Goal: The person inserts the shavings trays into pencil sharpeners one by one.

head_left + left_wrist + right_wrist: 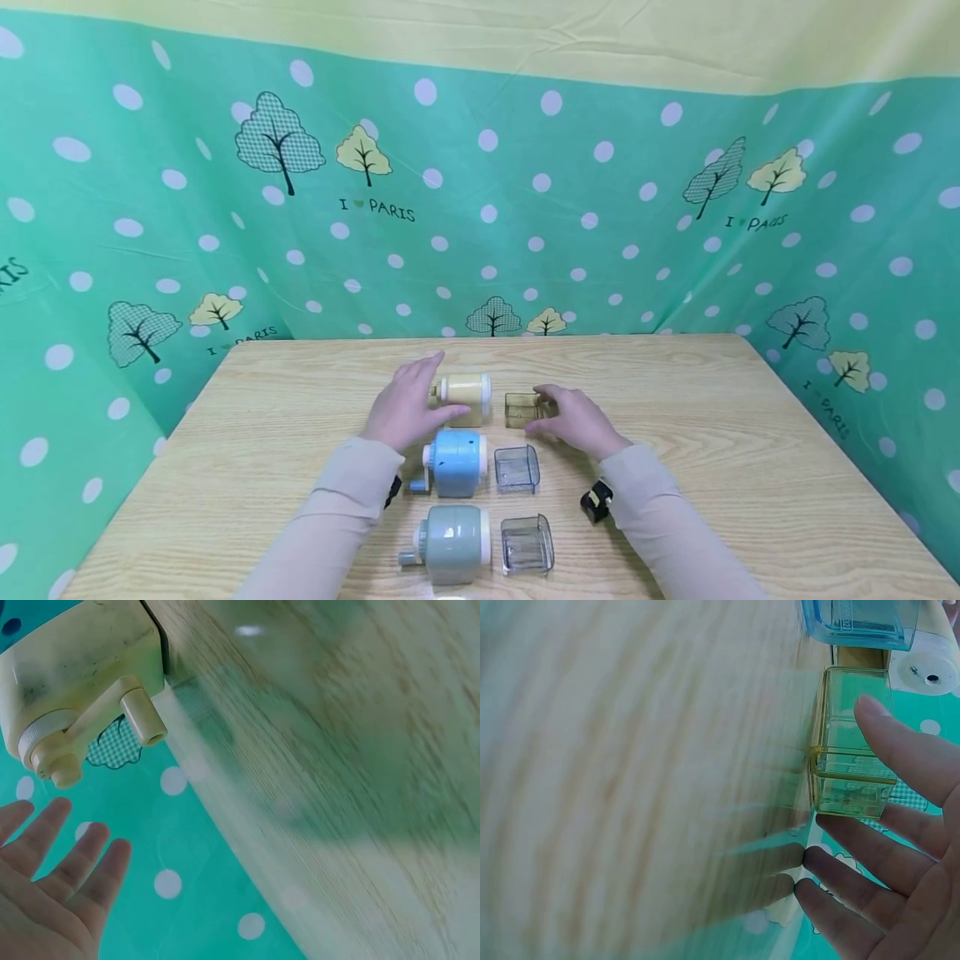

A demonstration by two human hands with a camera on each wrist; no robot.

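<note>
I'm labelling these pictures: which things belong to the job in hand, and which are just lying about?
Apparently in the job:
cream crank pencil sharpener, by the left hand
yellow-tinted drawer, by the right hand

Apparently just lying nearby:
blue pencil sharpener
blue-tinted drawer
grey-green pencil sharpener
smoky drawer

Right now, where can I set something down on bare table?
Bare table: between the right sleeve and the right edge, and between the left sleeve and the left edge. Crowded: the middle, where yellow sharpener, blue sharpener and greyish sharpener line up beside clear bins, left hand and right hand at the far end.
</note>
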